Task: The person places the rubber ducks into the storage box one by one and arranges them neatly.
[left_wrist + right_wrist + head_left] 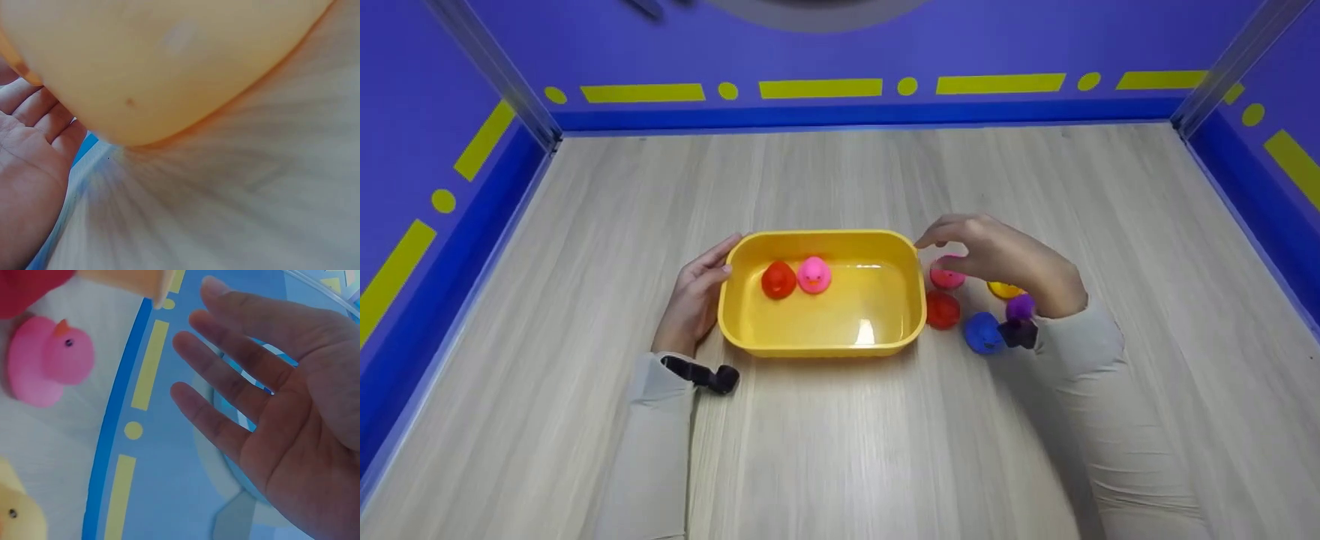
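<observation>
A yellow plastic tub (825, 330) stands in the middle of the head view. Inside it, a red rubber duck (778, 280) and a pink rubber duck (814, 276) sit side by side. My left hand (699, 292) holds the tub's left end, thumb at the rim and fingers along the outside wall. Over a second pink duck (949, 279), to the tub's right, my right hand (997, 251) hovers with fingers spread and holds nothing. The right wrist view shows its bare palm (304, 433) apart from that duck (67, 360).
Beside the tub's right end are another red duck (943, 310), a blue duck (983, 334), a purple duck (1020, 307) and a yellow duck (1003, 289), partly hidden by the right wrist. Blue-purple walls (825, 60) edge the wooden table (847, 450) at the back and sides.
</observation>
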Demonstrator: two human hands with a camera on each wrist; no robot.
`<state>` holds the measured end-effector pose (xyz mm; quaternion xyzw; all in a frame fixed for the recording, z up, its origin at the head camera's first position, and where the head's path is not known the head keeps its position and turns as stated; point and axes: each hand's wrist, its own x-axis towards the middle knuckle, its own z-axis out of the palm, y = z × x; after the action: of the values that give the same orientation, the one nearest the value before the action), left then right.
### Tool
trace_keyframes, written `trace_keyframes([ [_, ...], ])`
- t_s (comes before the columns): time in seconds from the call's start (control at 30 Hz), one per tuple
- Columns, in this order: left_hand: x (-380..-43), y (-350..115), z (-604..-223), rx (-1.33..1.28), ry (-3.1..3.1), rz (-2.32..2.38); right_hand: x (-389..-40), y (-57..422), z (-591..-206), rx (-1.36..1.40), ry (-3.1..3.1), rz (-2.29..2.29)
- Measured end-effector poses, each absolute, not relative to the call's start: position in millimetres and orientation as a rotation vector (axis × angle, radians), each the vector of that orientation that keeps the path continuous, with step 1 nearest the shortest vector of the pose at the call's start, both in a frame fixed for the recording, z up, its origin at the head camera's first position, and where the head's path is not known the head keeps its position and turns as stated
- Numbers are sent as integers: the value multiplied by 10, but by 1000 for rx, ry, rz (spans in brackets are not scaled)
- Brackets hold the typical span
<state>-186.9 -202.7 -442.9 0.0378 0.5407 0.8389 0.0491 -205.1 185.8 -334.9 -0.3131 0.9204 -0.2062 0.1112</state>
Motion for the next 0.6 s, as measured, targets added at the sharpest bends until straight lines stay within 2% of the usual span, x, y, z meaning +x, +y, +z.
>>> trace_keyframes([
  [0.6,-1866,-2030,-4435,111,1639,2567,-1992,2340,-3627,-737,2696,-712],
])
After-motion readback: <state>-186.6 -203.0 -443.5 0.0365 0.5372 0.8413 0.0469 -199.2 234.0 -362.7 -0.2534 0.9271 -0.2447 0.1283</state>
